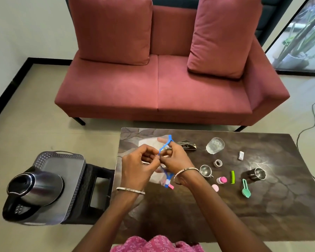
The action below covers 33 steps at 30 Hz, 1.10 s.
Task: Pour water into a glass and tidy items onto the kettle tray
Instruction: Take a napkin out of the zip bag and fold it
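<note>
Dark table (225,206), red sofa (153,79) behind. We see both hands, left hand (136,167) and right hand (176,159), pinched on a clear blue-edged pouch (165,145). Glass (215,145) of water sits right of the right hand; kettle (33,188) on its tray (69,170) far left of the left hand.

Clear faceted drinking glass (215,145): upright, water inside, far side of my dark table | Steel electric kettle with black handle (32,188): lid open, standing on tray | Grey perforated-rim plastic tray (62,160): on black stool left of table | Clear zip pouch with blue slider strip (165,148): pinched between my fingers above the table.
</note>
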Motion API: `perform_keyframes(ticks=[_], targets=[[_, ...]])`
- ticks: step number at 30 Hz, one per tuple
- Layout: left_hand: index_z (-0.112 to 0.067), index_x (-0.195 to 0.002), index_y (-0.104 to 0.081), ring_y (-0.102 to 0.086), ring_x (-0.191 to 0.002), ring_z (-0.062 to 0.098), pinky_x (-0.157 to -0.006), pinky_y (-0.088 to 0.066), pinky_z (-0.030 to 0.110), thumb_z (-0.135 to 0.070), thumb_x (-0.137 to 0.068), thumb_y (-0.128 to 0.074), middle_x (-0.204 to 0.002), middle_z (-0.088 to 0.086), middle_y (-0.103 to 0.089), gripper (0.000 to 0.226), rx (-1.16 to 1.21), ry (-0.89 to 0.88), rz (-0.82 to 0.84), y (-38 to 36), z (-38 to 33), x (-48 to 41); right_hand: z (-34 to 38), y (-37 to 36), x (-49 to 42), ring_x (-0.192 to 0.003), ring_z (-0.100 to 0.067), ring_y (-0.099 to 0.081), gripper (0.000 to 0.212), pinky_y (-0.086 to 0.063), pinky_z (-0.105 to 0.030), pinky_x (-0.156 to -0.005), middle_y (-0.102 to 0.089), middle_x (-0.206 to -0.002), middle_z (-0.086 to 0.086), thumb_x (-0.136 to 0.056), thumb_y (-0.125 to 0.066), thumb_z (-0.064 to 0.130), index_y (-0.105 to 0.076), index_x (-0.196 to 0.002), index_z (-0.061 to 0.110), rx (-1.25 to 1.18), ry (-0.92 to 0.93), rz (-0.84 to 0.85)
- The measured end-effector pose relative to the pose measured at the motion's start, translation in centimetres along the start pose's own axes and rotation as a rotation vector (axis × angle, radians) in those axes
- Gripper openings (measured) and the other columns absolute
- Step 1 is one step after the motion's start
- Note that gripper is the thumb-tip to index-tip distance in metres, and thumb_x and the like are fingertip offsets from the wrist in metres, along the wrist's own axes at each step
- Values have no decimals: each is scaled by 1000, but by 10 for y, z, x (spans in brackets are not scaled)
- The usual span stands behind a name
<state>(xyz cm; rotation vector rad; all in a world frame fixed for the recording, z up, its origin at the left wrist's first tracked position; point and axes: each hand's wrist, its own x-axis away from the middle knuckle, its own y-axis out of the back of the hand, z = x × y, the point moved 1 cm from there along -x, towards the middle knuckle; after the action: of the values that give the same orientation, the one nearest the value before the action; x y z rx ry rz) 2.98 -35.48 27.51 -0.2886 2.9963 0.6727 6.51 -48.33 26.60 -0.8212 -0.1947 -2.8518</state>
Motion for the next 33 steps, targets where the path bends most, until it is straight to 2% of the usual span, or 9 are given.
perform_keyframes(ticks=[3,6,7,9,11,14,19,24,33], targets=[[-24,-78,-68,-66,-66,9,-61,-56,26,-27,-78,-75,-73,-9,-70,8,96,81,-152,9,12,-4,6,8,9,-86,-33,-74,53,-61,-50,-65,-68,-99,-21,-83,-73,0,-54,-122,30,-142,-19,73],[-27,-89,-64,-66,-88,16,-78,-53,34,-44,-77,-68,-96,-2,-70,21,225,394,-280,19,52,-20,12,19,13,-87,-36,-74,56,-61,-50,-66,-70,-94,-15,-78,-80,7,-56,-122,31,-134,3,132],[-26,-92,-62,-66,-91,17,-77,-52,32,-46,-80,-67,-101,2,-69,24,337,525,-244,22,66,-25,13,23,14,-88,-36,-73,56,-61,-50,-67,-70,-94,-17,-78,-81,7,-56,-122,30,-114,16,152],[-23,-92,-61,-65,-71,13,-60,-51,24,-50,-86,-61,-86,2,-68,28,583,765,-82,25,88,-30,15,29,16,-89,-35,-73,55,-60,-46,-65,-71,-95,-19,-77,-81,6,-57,-122,26,-89,53,199],[-17,-103,-67,-67,-78,17,-69,-54,30,-59,-80,-64,-89,5,-69,48,777,913,98,26,102,-30,16,31,18,-86,-33,-73,52,-60,-40,-61,-72,-92,-16,-76,-80,3,-60,-121,20,-64,87,221],[-12,-126,-60,-60,-115,31,-95,-50,53,-47,-85,-65,-121,14,-64,54,980,915,176,25,114,-27,16,32,20,-70,-23,-74,41,-57,-33,-53,-74,-83,-12,-74,-81,-2,-65,-110,10,13,140,58],[-12,-130,-57,-59,-117,32,-86,-54,53,-37,-90,-58,-130,16,-60,48,1125,847,177,19,105,-23,11,32,21,-55,-21,-72,17,-57,-33,-42,-73,-66,-2,-79,-77,-2,-70,-93,4,126,243,-305],[-16,-132,-56,-58,-119,31,-88,-51,57,-35,-91,-55,-130,14,-60,45,1141,797,215,18,100,-22,15,30,18,-50,-16,-70,12,-48,-25,-34,-71,-56,5,-81,-71,-8,-68,-90,0,95,139,-298],[-18,-133,-55,-59,-118,34,-89,-49,60,-37,-92,-53,-132,15,-59,45,1170,808,232,19,104,-18,15,24,19,-52,-15,-71,10,-56,-36,-44,-72,-57,3,-77,-80,0,-70,-79,0,161,144,-347]])
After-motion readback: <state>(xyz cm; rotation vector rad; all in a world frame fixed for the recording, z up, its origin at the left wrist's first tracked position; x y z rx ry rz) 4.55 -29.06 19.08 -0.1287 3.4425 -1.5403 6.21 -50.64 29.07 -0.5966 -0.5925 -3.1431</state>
